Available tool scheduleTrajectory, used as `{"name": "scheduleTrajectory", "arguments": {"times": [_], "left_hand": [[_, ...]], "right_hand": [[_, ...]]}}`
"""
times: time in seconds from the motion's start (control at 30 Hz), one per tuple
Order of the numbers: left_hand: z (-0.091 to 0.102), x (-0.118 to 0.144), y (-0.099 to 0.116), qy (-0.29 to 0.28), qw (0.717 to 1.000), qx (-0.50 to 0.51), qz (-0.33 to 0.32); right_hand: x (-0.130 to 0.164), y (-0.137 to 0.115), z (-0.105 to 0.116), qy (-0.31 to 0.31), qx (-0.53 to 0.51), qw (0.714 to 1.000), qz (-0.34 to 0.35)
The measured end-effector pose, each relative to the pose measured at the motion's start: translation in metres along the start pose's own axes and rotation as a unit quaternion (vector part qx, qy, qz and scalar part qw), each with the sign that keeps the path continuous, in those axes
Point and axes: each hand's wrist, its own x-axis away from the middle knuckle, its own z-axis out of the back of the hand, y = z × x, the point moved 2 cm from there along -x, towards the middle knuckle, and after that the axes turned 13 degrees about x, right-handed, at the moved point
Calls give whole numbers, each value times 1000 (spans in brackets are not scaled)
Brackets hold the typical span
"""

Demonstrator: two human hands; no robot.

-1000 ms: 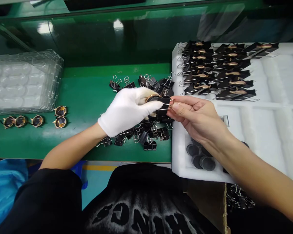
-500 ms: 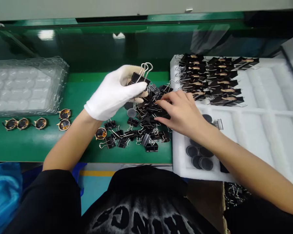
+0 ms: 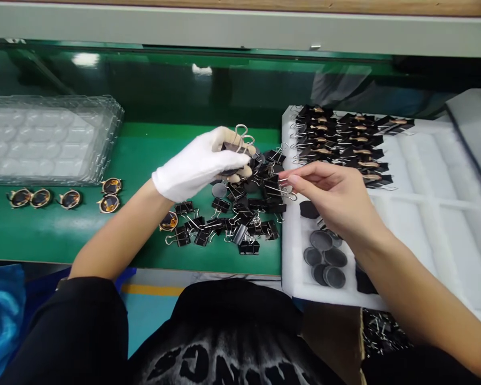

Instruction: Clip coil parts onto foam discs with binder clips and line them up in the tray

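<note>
Gloved left hand (image 3: 202,163) fingers grip a binder clip (image 3: 237,143) above the loose clip pile (image 3: 232,214) on the green surface (image 3: 136,160), right hand (image 3: 332,195) pinches another clip (image 3: 278,187) by its wire; approx. a dozen clipped assemblies (image 3: 344,144) fill the foam tray (image 3: 433,214) (most slots bare), so early.

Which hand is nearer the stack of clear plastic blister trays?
Left. The white-gloved left hand is over the heap of black binder clips, right of the clear plastic blister trays; the bare right hand is farther right, over the white foam tray.
</note>
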Motion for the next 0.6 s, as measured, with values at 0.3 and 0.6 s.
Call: {"name": "scheduleTrajectory", "arguments": {"times": [0.3, 0.6], "left_hand": [[-23, 13, -6, -77, 986, -142, -38], [-28, 13, -8, -57, 975, -214, -27]], "right_hand": [[11, -6, -15, -9, -186, 980, -72], [11, 6, -13, -44, -178, 975, -124]]}}
